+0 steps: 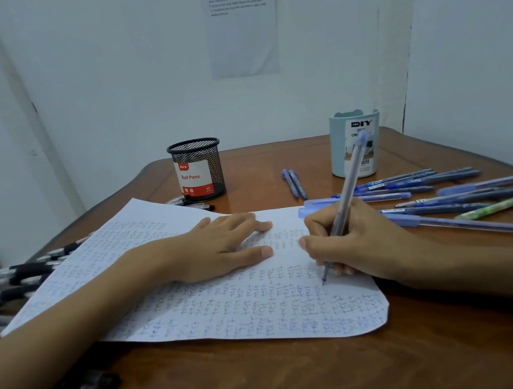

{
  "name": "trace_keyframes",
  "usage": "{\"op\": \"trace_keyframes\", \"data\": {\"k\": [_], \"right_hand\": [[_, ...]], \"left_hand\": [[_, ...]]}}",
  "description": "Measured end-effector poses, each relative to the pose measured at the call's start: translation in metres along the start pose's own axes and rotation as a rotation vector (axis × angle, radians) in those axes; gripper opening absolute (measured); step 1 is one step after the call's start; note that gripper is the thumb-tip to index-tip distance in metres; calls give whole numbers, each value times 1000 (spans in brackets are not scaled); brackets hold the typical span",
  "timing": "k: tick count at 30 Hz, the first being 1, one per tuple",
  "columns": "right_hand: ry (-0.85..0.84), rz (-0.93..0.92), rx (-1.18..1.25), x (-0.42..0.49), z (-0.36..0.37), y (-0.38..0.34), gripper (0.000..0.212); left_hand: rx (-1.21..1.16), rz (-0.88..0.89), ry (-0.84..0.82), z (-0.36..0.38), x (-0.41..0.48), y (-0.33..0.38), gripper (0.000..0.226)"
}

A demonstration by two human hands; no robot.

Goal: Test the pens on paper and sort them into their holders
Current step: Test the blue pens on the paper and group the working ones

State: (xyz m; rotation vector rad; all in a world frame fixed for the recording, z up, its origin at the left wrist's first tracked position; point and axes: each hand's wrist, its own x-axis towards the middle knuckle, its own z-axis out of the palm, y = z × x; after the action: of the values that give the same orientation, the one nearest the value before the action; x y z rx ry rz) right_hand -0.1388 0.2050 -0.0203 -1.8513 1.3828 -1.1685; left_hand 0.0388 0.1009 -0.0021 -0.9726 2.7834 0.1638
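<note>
- The brown wooden table [275,383] serves as the work surface. Loose blue pens [427,178] are spread at its right, and black-grip pens [22,271] are ranked at its left.
- The white sheet of paper [232,313] is crowded with small blue test marks. A bare patch should be chosen, so that the fresh stroke can be read.
- The left hand [220,249] is laid flat on the sheet with its fingers straight and slightly spread. Firm downward pressure is advised against slipping.
- The right hand [354,246] is curled, its fingers clamped on the lower barrel.
- The pale blue plastic cup holder [341,149] and the black wire-mesh holder [197,156] stand beyond the sheet.
- The translucent blue stick pen [349,188] is tilted, with its tip touching the paper near the right edge. A light, even stroke is recommended.
</note>
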Motion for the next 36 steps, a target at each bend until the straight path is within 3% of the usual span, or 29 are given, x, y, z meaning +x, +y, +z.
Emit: {"op": "trace_keyframes", "data": {"k": [5,8,11,15,19,27,32,36], "right_hand": [[29,7,-21,1,0,2,42],[137,-10,-39,-1,0,-2,41],[273,88,111,4,-12,-7,35],[516,210,349,19,-46,0,49],[614,245,315,22,-61,7,29],[464,237,123,24,-60,15,13],[371,209,98,22,-60,13,17],[298,199,113,20,-58,12,21]], "left_hand": [[-4,4,2,0,1,0,56],[-30,18,9,-1,2,-2,56],[-90,21,3,-7,4,-2,57],[-76,126,179,-20,14,16,52],[-123,230,275,-23,36,41,50],[-100,241,514,-3,66,38,26],[-391,235,573,-7,61,29,16],[-488,234,560,-8,61,25,15]]}}
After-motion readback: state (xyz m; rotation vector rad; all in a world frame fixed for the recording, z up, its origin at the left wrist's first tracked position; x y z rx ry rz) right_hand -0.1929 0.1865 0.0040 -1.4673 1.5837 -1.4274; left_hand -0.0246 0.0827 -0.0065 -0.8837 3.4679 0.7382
